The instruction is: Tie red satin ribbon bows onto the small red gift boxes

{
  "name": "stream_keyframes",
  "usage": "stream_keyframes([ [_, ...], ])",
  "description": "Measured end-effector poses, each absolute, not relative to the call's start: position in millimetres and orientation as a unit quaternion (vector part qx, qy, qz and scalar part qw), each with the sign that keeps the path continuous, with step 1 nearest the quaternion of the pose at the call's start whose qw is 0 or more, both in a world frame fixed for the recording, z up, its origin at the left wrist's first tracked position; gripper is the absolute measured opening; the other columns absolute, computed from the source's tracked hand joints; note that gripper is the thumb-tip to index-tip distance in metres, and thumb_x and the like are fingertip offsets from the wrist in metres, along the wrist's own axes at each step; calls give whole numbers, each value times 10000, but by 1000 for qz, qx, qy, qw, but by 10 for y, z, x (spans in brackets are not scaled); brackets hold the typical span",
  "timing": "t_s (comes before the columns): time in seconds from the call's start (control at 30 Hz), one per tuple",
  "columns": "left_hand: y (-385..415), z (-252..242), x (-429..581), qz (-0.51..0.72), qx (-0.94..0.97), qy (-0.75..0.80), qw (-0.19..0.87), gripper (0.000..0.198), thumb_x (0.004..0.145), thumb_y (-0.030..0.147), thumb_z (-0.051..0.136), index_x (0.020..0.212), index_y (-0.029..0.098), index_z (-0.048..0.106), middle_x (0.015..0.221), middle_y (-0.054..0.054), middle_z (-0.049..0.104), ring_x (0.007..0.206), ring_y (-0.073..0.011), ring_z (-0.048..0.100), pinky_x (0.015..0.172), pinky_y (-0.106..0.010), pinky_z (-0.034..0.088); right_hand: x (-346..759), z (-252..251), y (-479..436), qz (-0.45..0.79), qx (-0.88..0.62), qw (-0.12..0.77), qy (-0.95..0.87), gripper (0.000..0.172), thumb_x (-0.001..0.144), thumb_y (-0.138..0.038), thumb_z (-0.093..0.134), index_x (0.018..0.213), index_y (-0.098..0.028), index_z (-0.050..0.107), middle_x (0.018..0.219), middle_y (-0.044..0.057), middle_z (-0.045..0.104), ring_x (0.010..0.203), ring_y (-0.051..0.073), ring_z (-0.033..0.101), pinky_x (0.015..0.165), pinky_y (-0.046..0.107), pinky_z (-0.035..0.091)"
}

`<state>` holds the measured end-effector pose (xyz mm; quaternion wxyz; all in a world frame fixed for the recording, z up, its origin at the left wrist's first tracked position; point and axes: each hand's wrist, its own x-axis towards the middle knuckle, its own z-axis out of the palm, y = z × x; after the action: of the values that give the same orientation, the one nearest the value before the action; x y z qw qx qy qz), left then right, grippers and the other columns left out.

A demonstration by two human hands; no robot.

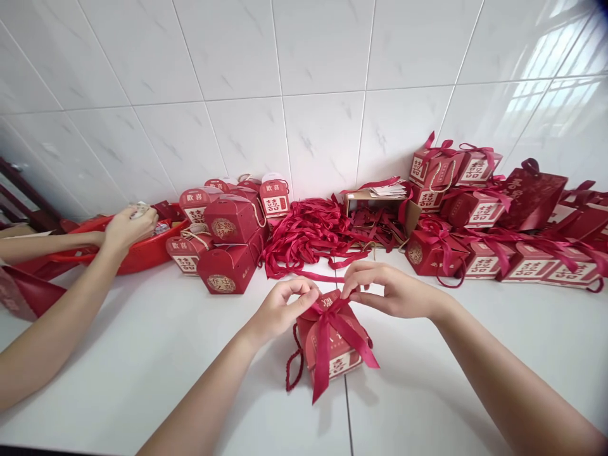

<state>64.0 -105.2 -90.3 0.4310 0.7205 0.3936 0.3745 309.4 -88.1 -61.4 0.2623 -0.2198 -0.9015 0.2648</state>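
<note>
A small red gift box [335, 354] with a rope handle stands on the white table [142, 354] in front of me. A dark red ribbon [327, 345] is tied in a bow on its top, with two tails hanging down the front. My left hand [280, 307] pinches the left loop of the bow. My right hand [389, 288] pinches the right loop. Both hands are closed on the ribbon.
A heap of loose red ribbons [308, 237] lies behind the box. Untied red boxes [228, 244] stand at the back left; boxes with bows [475, 215] stack at the back right. An open cardboard box [380, 206] sits between. Another person's hands [126, 228] reach into a red basin [142, 253].
</note>
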Motion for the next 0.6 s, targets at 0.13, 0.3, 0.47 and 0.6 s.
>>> stream_keyframes([
  [0.13, -1062, -897, 643, 397, 699, 416, 425, 420, 905, 518, 410, 742, 201, 632, 922, -45, 674, 939, -223, 601, 900, -352, 421, 3040, -603, -951, 198, -272, 316, -887, 162, 895, -301, 574, 962, -221, 697, 1240, 104, 518, 1162, 233, 502, 952, 384, 456],
  [0.3, -1102, -872, 679, 396, 664, 397, 494, 429, 902, 528, 408, 748, 202, 640, 925, -50, 690, 933, -237, 620, 874, -367, 467, 2777, -697, -1056, 133, -296, 334, -885, 129, 825, -353, 664, 895, -276, 740, 1335, 71, 471, 1254, 295, 387, 1014, 500, 385],
  [0.47, -1119, -851, 672, 387, 691, 413, 449, 358, 892, 473, 460, 775, 199, 659, 923, -48, 674, 919, -226, 604, 863, -342, 466, 2615, -809, -1060, 97, -305, 323, -890, 114, 835, -260, 640, 824, -238, 752, 1311, 73, 517, 1233, 292, 384, 1017, 513, 374],
  [0.6, -1090, -876, 653, 374, 748, 442, 324, 335, 875, 417, 505, 652, 198, 626, 977, -55, 652, 998, -238, 568, 904, -361, 432, 2627, -833, -1026, 105, -309, 316, -891, 119, 836, -249, 640, 805, -228, 752, 1301, 70, 530, 1224, 281, 391, 1015, 500, 381],
])
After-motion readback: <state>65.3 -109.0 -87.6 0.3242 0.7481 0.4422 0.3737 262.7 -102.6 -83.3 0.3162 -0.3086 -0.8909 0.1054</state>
